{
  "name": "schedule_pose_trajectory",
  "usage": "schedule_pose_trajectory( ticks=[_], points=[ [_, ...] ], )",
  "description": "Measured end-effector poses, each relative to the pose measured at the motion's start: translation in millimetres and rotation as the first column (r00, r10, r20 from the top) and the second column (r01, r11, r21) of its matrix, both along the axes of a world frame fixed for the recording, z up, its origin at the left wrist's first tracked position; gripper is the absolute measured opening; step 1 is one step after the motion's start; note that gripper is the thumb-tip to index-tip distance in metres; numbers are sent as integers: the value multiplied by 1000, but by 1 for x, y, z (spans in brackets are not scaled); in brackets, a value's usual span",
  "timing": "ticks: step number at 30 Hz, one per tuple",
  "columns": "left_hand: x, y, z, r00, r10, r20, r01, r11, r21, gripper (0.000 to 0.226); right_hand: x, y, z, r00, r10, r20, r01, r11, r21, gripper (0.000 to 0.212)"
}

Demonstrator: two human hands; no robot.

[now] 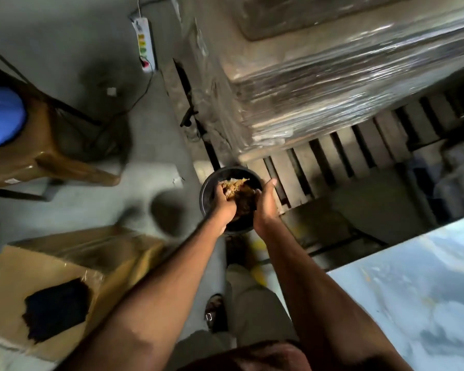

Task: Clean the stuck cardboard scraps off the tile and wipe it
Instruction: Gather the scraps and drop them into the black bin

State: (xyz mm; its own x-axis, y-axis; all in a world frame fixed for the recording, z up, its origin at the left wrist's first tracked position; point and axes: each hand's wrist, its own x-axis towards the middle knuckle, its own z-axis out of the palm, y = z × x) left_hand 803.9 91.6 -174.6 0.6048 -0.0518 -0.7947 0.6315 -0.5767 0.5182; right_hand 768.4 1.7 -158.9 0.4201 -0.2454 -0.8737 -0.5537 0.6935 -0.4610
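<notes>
Far left of the hands: blue bowl (2, 117) on brown plastic stool (38, 151); below, cardboard box (65, 285) with dark patch.

Centre: left hand (224, 200) and right hand (264, 207), close together, both curled around a clump of cardboard scraps (236, 190) over a black round bucket (206, 188).

Right of the right forearm: marbled blue-white tile (413, 295), long axis running toward upper right, corner pointing at the person's legs.

Two hands, left hand (224, 203) and right hand (265, 207); one black bucket (206, 188); one cardboard box (51, 290); one brown stool (51, 156); one power strip (145, 41); one marbled tile (418, 290).
</notes>
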Motion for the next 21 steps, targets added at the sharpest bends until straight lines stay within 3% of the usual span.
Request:
schedule_pose_trajectory(
  ticks=[6, 14, 21],
  points=[
    [13, 1, -37, 998, -29, -51, 32, 998, 57, 69, 2, -1, -37, 973, 226, -40, -229, 971, -64, 69],
    [21, 0, -47, 995, -48, -87, 54, 996, 66, 79, 8, -6, -51, 948, 304, -95, -311, 948, -72, 74],
    [11, 6, -16, 999, 31, -28, -33, 998, -57, 46, -1, -14, -27, 958, 287, 9, -287, 957, -49, 71]
  ],
)
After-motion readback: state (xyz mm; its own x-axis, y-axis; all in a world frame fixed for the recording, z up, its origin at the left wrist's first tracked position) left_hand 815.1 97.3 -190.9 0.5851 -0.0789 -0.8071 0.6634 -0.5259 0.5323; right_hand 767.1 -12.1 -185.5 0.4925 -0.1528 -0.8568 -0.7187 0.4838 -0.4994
